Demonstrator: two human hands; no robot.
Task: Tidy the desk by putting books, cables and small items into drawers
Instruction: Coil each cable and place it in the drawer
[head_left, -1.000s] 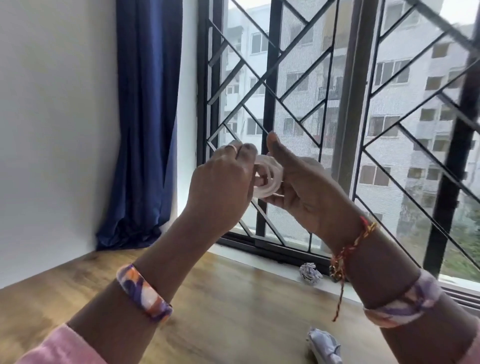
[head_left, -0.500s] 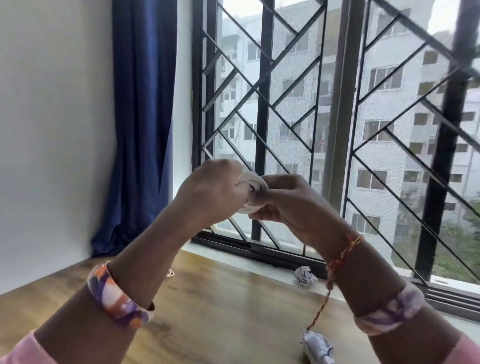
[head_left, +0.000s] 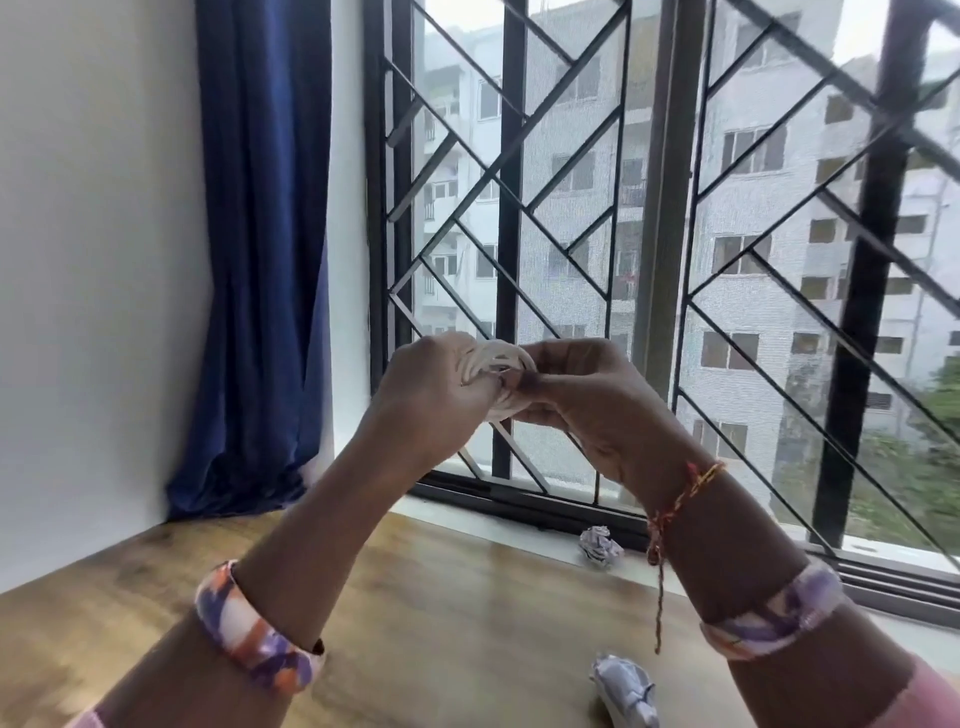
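So I've got the white cable (head_left: 493, 364) coiled up mid-frame in front of the window grille, left hand (head_left: 434, 387) gripping one side of the loops and right hand (head_left: 574, 395) pinching the other. Looks like I'm at the bundling step. Next it probably needs the loose end tucked so it holds, then a drawer, which isn't in view.
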